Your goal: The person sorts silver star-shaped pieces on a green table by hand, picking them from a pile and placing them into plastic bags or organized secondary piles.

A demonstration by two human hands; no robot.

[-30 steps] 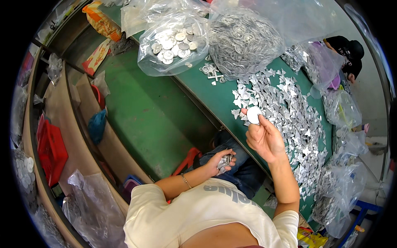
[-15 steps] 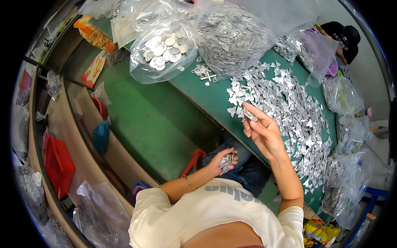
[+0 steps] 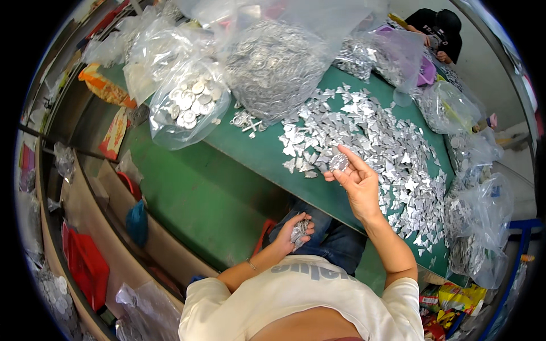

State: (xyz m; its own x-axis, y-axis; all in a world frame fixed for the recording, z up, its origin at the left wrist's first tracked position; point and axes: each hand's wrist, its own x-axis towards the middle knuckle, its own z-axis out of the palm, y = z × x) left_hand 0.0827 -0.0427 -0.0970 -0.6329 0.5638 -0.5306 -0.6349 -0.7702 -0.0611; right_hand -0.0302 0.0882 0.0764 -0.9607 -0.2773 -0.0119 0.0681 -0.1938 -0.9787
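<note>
Between the thumb and fingers of my right hand (image 3: 360, 184) is a round silver metal disc (image 3: 339, 162) with a patterned face, held above the near edge of the table. My left hand (image 3: 284, 237), low over my lap, is closed round a handful of small silver metal pieces (image 3: 299, 233); their exact shape is hard to make out. Beyond my right hand, many flat silver butterfly-like pieces (image 3: 406, 162) lie spread over the green tabletop (image 3: 250, 165). A few openwork silver pieces (image 3: 245, 120) sit apart from them, near the bags.
A clear bag of round silver discs (image 3: 190, 105) stands at the table's left, beside a large bag of silver rings (image 3: 273, 68). More filled plastic bags (image 3: 472, 227) line the right side. Red baskets (image 3: 88, 267) rest on the left shelving. Another person (image 3: 441, 34) works at the far right.
The disc in my right hand has turned so its round face shows. The whole view has shifted, with the table and bags now lying further left. My left hand keeps its handful.
</note>
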